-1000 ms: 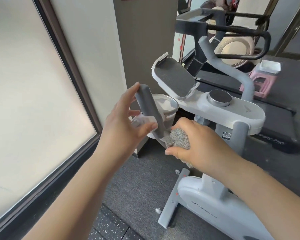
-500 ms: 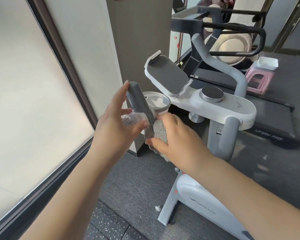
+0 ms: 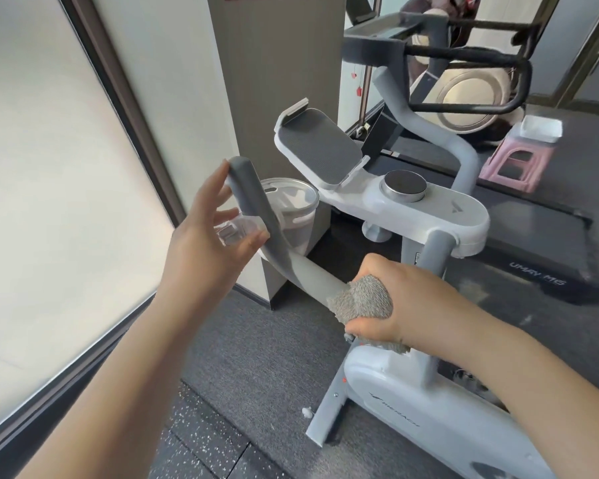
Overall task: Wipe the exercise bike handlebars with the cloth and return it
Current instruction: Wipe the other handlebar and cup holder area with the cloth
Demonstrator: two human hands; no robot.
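Squeezing a fuzzy grey cloth (image 3: pixel 362 299) around the smooth grey handlebar (image 3: pixel 312 278) of the white exercise bike (image 3: pixel 440 216), the right hand (image 3: pixel 395 302) is wrapped tight on the low part of the bar. The left hand (image 3: pixel 210 236) sits by the upright end of that same bar, fingers (image 3: pixel 218 183) spread wide, fingertips and thumb just touching it. A white cup holder (image 3: pixel 291 202) sits right behind the bar. A pink stool (image 3: pixel 519 160) stands far back beside a black treadmill (image 3: pixel 533 236)
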